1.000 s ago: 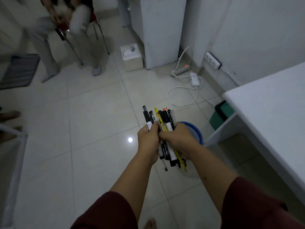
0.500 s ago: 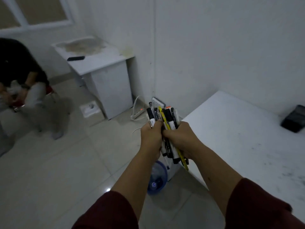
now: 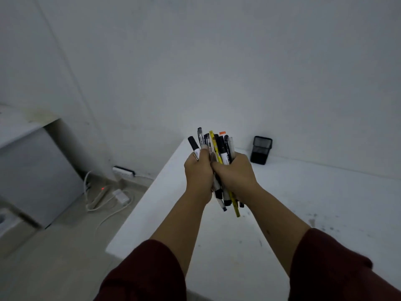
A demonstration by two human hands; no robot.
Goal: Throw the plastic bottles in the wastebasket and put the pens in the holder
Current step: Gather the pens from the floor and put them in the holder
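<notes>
A bundle of pens and markers (image 3: 219, 146), mostly black and white with one yellow, stands roughly upright between both my hands. My left hand (image 3: 198, 170) and my right hand (image 3: 235, 173) are clasped together around its middle, above the white table (image 3: 303, 203). The black mesh pen holder (image 3: 261, 149) stands at the table's far edge against the wall, to the right of and beyond my hands. The wastebasket and bottles are out of view.
A white wall rises just behind the table. On the floor at left lie a power strip with a red light (image 3: 102, 192), a white adapter (image 3: 121, 196) and cables. A white cabinet (image 3: 32, 170) stands at far left.
My view has swung up and to the right, from the floor and blue wastebasket to the table. The pen holder has come closer. Both hands still hold the bundle.
</notes>
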